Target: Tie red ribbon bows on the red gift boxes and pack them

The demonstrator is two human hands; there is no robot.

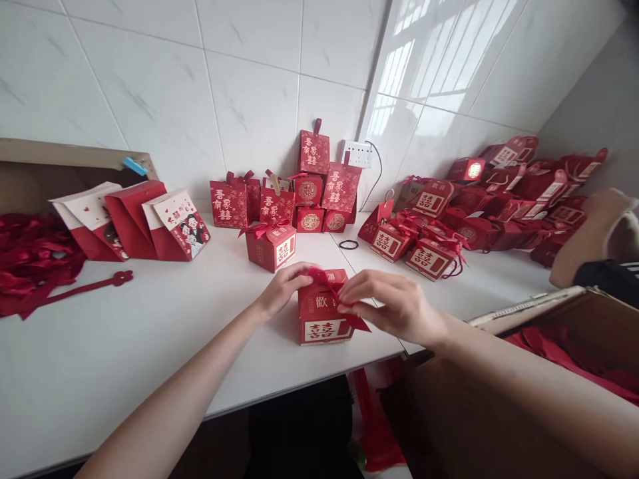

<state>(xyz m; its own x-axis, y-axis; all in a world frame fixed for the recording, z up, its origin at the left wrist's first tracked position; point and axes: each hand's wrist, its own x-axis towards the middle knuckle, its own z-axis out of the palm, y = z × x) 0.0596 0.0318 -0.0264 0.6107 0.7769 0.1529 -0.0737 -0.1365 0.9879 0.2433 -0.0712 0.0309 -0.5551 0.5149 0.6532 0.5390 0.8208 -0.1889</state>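
Note:
A small red gift box (pixel 322 319) with gold characters stands on the white table (pixel 124 359) near its front edge. A red ribbon (pixel 333 287) lies across the box's top. My left hand (pixel 283 286) is closed on the ribbon at the box's top left corner. My right hand (pixel 387 303) pinches the ribbon at the top right, with an end hanging over the box's right side. A finished box with a bow (pixel 270 245) stands just behind.
Stacked red boxes (pixel 314 186) sit against the tiled wall. Flat red cartons (pixel 144 223) and loose ribbons (pixel 30 259) lie at left. Many tied boxes (pixel 499 199) pile at right. A cardboard carton (pixel 549 372) stands at lower right, and another person's arm (pixel 594 233) is beyond it.

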